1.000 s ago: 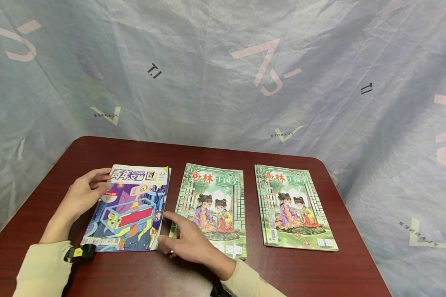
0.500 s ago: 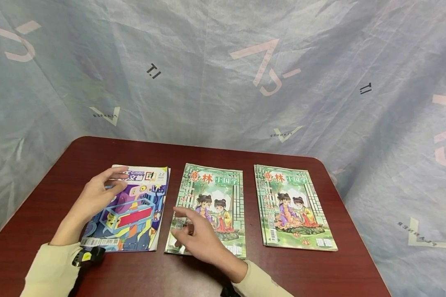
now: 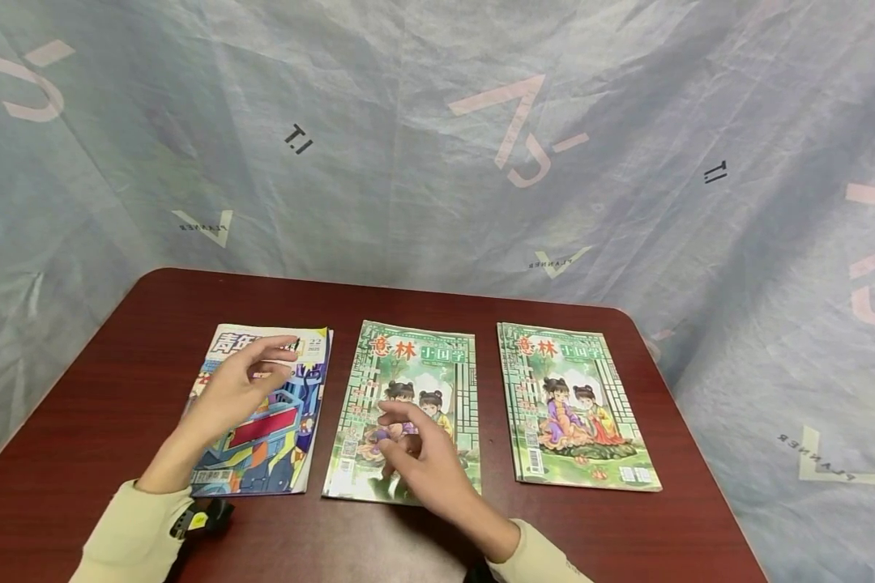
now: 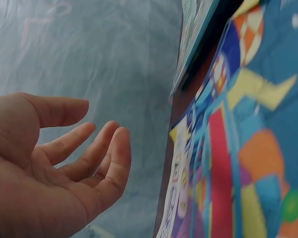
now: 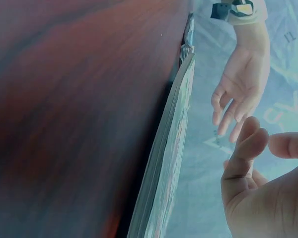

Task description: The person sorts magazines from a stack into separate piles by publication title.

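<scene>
Three piles of magazines lie in a row on the table. The left magazine (image 3: 262,445) has a purple and blue cover and fills the right of the left wrist view. My left hand (image 3: 236,389) is raised over it, fingers loosely bent and holding nothing. The middle magazine (image 3: 416,364) has a green cover with two cartoon children. Over its lower half hovers my right hand (image 3: 433,465), also with bent fingers and nothing between them; the right wrist view shows this hand (image 5: 253,183) apart from the pile's edge. A matching green magazine (image 3: 576,405) lies at the right.
The dark red table (image 3: 576,534) has rounded far corners. A grey printed cloth (image 3: 408,162) hangs behind it and along the sides. Black straps with small devices (image 3: 200,518) sit at the wrists.
Both hands have moved right. My left hand has left the purple magazine's left edge and now hovers over it; my right hand has gone from its right edge to above the middle magazine.
</scene>
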`<move>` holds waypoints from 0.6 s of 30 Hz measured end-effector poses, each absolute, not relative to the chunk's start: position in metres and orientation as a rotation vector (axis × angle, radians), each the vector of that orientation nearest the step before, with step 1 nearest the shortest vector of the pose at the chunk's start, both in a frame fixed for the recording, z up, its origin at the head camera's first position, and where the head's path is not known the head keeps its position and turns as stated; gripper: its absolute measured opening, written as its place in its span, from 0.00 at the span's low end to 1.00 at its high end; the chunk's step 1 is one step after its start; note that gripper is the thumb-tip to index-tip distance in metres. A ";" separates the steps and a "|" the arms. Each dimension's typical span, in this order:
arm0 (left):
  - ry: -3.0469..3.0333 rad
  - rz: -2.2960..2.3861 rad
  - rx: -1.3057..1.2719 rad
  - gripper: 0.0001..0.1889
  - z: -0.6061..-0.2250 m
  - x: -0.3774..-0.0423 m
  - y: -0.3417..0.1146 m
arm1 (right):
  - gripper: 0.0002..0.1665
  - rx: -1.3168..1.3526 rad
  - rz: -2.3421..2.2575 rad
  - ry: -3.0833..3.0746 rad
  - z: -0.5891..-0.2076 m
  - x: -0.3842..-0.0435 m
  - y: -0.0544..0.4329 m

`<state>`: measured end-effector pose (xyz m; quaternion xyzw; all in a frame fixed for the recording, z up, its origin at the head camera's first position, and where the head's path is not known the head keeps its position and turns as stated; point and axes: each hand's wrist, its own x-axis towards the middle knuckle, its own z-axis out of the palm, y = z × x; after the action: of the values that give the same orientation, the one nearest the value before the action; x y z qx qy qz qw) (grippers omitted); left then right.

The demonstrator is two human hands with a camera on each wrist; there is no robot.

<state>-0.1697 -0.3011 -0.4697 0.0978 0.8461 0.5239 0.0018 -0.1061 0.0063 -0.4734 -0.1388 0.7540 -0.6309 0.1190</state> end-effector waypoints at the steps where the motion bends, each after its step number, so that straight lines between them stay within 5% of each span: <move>1: 2.644 1.651 0.315 0.27 -0.470 -0.170 -0.298 | 0.31 -0.391 -1.844 2.213 -0.473 -0.106 0.009; 18: 2.482 1.727 0.360 0.28 -0.483 -0.163 -0.263 | 0.30 -0.338 -1.885 2.275 -0.475 -0.105 0.046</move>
<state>-0.1629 -0.2633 -0.4827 0.1182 0.8140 0.5666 0.0483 -0.1048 0.0457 -0.4748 -0.1133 0.7623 -0.6317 0.0839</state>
